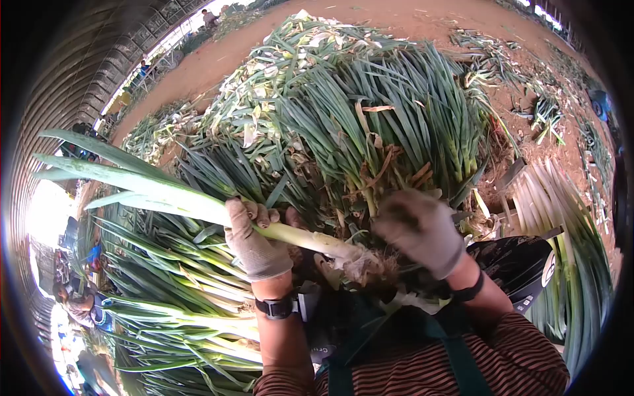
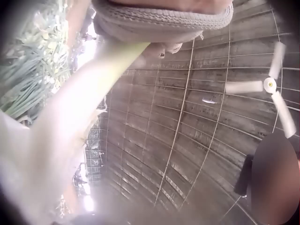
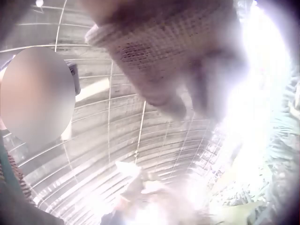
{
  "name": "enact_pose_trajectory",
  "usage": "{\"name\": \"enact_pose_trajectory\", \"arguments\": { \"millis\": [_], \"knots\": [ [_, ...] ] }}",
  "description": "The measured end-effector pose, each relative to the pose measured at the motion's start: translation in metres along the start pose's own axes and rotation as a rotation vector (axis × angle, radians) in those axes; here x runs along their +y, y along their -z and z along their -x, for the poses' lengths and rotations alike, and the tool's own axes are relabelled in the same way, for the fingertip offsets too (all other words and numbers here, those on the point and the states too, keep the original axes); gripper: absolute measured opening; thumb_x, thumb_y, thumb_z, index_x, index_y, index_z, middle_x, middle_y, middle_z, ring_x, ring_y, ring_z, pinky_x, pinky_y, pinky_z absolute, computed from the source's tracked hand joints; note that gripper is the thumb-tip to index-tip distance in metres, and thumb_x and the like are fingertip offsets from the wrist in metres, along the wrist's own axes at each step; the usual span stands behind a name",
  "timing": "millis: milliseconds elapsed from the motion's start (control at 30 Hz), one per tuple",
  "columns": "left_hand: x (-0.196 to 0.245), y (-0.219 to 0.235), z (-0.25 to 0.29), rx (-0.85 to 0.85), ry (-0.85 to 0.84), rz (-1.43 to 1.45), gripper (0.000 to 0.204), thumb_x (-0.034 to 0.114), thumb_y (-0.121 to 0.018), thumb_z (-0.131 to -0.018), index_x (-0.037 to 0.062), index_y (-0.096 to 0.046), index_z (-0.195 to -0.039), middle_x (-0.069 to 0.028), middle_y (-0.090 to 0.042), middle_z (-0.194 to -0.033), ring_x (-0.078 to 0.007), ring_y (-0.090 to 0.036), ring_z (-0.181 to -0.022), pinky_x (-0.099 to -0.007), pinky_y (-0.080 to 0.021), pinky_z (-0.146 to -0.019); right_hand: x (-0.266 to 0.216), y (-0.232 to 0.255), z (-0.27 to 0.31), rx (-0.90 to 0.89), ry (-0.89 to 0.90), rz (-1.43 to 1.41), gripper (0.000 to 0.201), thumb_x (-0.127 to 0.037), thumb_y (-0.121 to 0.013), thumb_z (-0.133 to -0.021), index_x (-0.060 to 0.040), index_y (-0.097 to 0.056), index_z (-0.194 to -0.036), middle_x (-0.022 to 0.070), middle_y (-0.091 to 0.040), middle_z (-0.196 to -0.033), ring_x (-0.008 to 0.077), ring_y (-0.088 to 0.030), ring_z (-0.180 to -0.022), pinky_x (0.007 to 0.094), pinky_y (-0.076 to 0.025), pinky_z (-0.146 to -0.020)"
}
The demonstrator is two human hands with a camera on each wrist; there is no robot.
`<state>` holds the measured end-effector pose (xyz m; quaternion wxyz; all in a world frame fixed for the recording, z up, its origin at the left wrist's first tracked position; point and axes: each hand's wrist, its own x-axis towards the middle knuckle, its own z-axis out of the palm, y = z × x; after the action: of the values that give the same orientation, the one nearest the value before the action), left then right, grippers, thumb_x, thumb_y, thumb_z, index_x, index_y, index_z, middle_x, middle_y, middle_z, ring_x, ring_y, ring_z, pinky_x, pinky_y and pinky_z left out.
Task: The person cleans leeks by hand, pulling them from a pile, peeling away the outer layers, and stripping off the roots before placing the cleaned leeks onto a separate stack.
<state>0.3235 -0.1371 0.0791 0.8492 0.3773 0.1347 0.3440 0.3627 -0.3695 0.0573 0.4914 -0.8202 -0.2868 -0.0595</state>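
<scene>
My left hand [image 1: 254, 241], in a pale knit glove, grips a thick leek [image 1: 300, 236] around its stem. The leek's green leaves spread up to the left, and its ragged root end points right, over my lap. In the left wrist view the pale stem [image 2: 77, 96] runs out from beneath the glove. My right hand [image 1: 422, 231], also gloved and with a dirty palm side, is raised just right of the root end, apart from it. It is blurred in the head view. In the right wrist view its fingers [image 3: 176, 105] show a gap with nothing between them.
Upright leeks [image 1: 409, 105] stand bunched ahead, before a heap of leaf trimmings [image 1: 284, 66]. More leeks [image 1: 191, 284] lie at my left. A row of pale-stemmed leeks [image 1: 555, 218] lies at right, beside a flat blade [image 1: 510, 173]. Dirt floor [image 1: 396, 16] stretches behind.
</scene>
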Motion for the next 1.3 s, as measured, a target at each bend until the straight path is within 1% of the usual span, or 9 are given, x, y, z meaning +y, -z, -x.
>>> {"name": "enact_pose_trajectory", "arguments": {
  "millis": [133, 367, 400, 533, 633, 733, 833, 1000, 1300],
  "knots": [
    [-0.012, 0.01, -0.002, -0.105, -0.018, 0.079, 0.017, 0.026, -0.063, -0.094, 0.015, -0.051, -0.089, 0.0063, -0.041, -0.068, -0.0073, -0.039, -0.058, -0.0292, -0.041, -0.06, -0.011, -0.065, -0.018, -0.027, 0.286, -0.054, 0.022, -0.016, -0.076, -0.079, 0.0013, -0.067, -0.09, 0.013, -0.065, -0.09, 0.0219, -0.066, -0.077, 0.0287, -0.052, -0.069],
    [-0.003, 0.026, -0.004, -0.021, -0.005, 0.124, 0.023, 0.029, -0.061, -0.095, 0.0161, -0.047, -0.083, 0.0064, -0.038, -0.066, -0.0065, -0.038, -0.059, -0.0299, -0.041, -0.061, -0.007, -0.067, 0.0, -0.204, -0.375, -1.2, 0.032, -0.011, -0.071, -0.084, 0.0046, -0.062, -0.111, 0.0124, -0.067, -0.1, 0.0161, -0.066, -0.088, 0.0291, -0.053, -0.071],
    [-0.007, 0.036, -0.011, -0.026, -0.031, 0.125, 0.023, 0.029, -0.061, -0.096, 0.0162, -0.046, -0.083, 0.0064, -0.038, -0.066, -0.0064, -0.038, -0.059, -0.03, -0.041, -0.061, 0.0, -0.068, 0.001, -0.256, -0.439, -1.191, 0.037, -0.01, -0.072, -0.082, 0.0037, -0.061, -0.115, 0.0125, -0.067, -0.101, 0.0172, -0.067, -0.086, 0.0289, -0.053, -0.071],
    [-0.019, 0.035, -0.005, -0.049, -0.019, 0.119, 0.026, 0.031, -0.059, -0.097, 0.0164, -0.045, -0.08, 0.006, -0.037, -0.066, -0.0079, -0.038, -0.059, -0.0319, -0.042, -0.062, -0.003, -0.084, -0.019, -0.12, 0.244, -0.245, 0.039, -0.011, -0.078, -0.076, 0.0016, -0.062, -0.109, 0.0124, -0.066, -0.102, 0.0202, -0.066, -0.09, 0.0314, -0.051, -0.079],
    [-0.017, 0.028, -0.001, 0.011, 0.023, 0.119, 0.03, 0.033, -0.058, -0.098, 0.0165, -0.043, -0.077, 0.0059, -0.036, -0.065, -0.009, -0.037, -0.058, -0.0326, -0.042, -0.063, 0.003, -0.096, -0.019, -0.2, 0.096, -0.204, 0.033, -0.01, -0.076, -0.078, 0.0015, -0.062, -0.105, 0.0132, -0.065, -0.099, 0.0212, -0.065, -0.091, 0.0325, -0.05, -0.082],
    [-0.017, 0.041, -0.008, 0.045, 0.036, 0.152, 0.03, 0.032, -0.058, -0.098, 0.0166, -0.044, -0.077, 0.0061, -0.035, -0.063, -0.0089, -0.037, -0.058, -0.0307, -0.042, -0.063, 0.017, -0.098, -0.009, -0.132, 0.16, -0.536, 0.021, -0.014, -0.073, -0.084, -0.001, -0.06, -0.095, 0.0102, -0.063, -0.089, 0.02, -0.063, -0.084, 0.0327, -0.05, -0.073],
    [-0.024, 0.063, -0.019, 0.031, 0.053, 0.199, 0.03, 0.032, -0.058, -0.098, 0.0169, -0.044, -0.076, 0.0064, -0.035, -0.061, -0.009, -0.037, -0.057, -0.0284, -0.042, -0.064, 0.022, -0.075, 0.008, -0.252, -0.392, -1.425, 0.026, -0.024, -0.073, -0.087, -0.0052, -0.058, -0.096, 0.0066, -0.061, -0.084, 0.0167, -0.057, -0.072, 0.0308, -0.048, -0.068],
    [-0.031, 0.067, -0.021, 0.147, 0.202, 0.261, 0.022, 0.031, -0.056, -0.098, 0.0179, -0.05, -0.082, 0.0063, -0.039, -0.06, -0.0093, -0.04, -0.055, -0.0267, -0.043, -0.062, 0.019, -0.049, 0.028, -0.26, -0.358, -1.238, 0.043, -0.045, -0.055, -0.097, -0.0092, -0.045, -0.075, -0.0009, -0.045, -0.064, 0.008, -0.039, -0.057, 0.0256, -0.037, -0.055],
    [-0.034, 0.083, -0.032, 0.165, 0.163, 0.276, 0.012, 0.025, -0.054, -0.1, 0.0131, -0.053, -0.096, 0.0062, -0.04, -0.06, -0.0047, -0.038, -0.052, -0.0217, -0.041, -0.051, 0.04, 0.041, 0.098, -0.54, -0.625, -0.44, 0.037, -0.037, -0.055, -0.099, -0.0023, -0.059, -0.086, -0.0013, -0.054, -0.065, 0.0073, -0.05, -0.059, 0.0255, -0.04, -0.055]
  ]
}}
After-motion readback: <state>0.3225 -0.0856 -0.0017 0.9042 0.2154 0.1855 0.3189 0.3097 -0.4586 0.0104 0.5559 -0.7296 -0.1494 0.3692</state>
